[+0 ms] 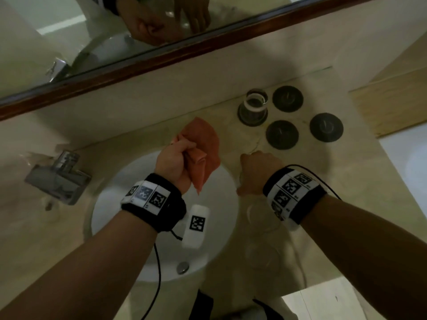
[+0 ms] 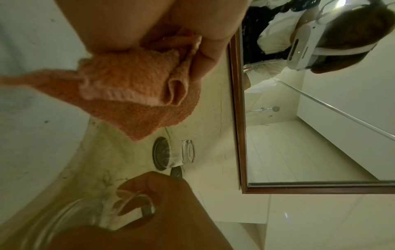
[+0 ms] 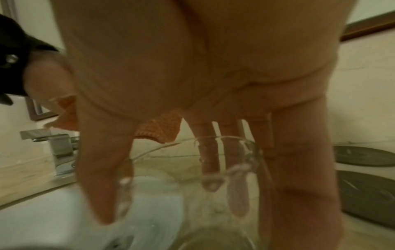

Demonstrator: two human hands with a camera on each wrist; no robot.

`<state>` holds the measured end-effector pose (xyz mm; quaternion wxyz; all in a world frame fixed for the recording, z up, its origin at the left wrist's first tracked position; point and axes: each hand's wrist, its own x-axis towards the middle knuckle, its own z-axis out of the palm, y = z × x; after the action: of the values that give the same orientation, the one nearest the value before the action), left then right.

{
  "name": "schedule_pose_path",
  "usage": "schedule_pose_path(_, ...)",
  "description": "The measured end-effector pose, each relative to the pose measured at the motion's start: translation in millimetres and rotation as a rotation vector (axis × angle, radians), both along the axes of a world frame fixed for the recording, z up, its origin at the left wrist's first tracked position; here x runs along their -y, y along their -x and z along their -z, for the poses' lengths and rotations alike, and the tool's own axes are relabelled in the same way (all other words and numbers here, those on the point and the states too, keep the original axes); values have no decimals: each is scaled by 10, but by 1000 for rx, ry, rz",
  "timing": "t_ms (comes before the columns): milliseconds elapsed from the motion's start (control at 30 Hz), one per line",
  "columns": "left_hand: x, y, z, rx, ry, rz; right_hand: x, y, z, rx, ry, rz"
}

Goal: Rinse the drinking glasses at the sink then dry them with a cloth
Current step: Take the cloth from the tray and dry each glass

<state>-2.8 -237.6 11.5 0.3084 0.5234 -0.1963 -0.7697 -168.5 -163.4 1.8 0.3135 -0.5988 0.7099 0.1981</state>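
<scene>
Right hand (image 1: 256, 174) grip grasps a clear drinking glass (image 1: 262, 218), thumb on one side of the rim, fingers (image 3: 210, 152) down the other side and inside, seen through the wall in the right wrist view. Glass is smooth, transparent, round, hanging below the wrist at center right of the head frame, over the edge where sink meets surface. Left hand (image 1: 178, 160) grip clenched around a bunched orange cloth (image 1: 205, 153), fuzzy terry texture, folds sticking out of the fist, loose end hanging down, at frame center above the basin. Sink (image 1: 115, 204) is white, glossy, oval, with a metal drain plug at lower center. Boxy chrome tap (image 1: 60, 179) at left. Surface (image 1: 335, 181) is pale beige marble with thin veins. Upper right: second glass (image 1: 254, 107) stands upright on a dark round coaster; three more dark round coasters (image 1: 282, 135) lie bare beside it. Mirror (image 1: 69, 31) with brown wooden frame runs across the top.
</scene>
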Motion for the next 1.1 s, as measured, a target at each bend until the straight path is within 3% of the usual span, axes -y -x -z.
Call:
schedule_pose_path(133, -54, -162, -11, -1, 8, -59, 37, -1, -187, 68, 143, 97)
schedule_pose_path(267, -85, -369, -66, -40, 25, -116, 102, -92, -641, 292, 443, 167)
schedule_pose_path(367, -127, -485, -227, -143, 3, -108, 132, -311, -950, 499, 640, 193)
schedule_pose_path(467, -187, -567, -469, -301, 8, -48, 194, -570, -1065, 586, 695, 145)
schedule_pose_path(600, -243, -777, -700, -399, 33, -56, 206, -832, -1102, 572, 748, 135)
schedule_pose_path(800, -250, -1107, -860, -308, 70, -58, 163, -1332, -1239, 647, 816, 17)
schedule_pose_path(1100, -224, -1487, -1023, -340, 169, -112, 165, -1666, -1346, 558, 914, -62)
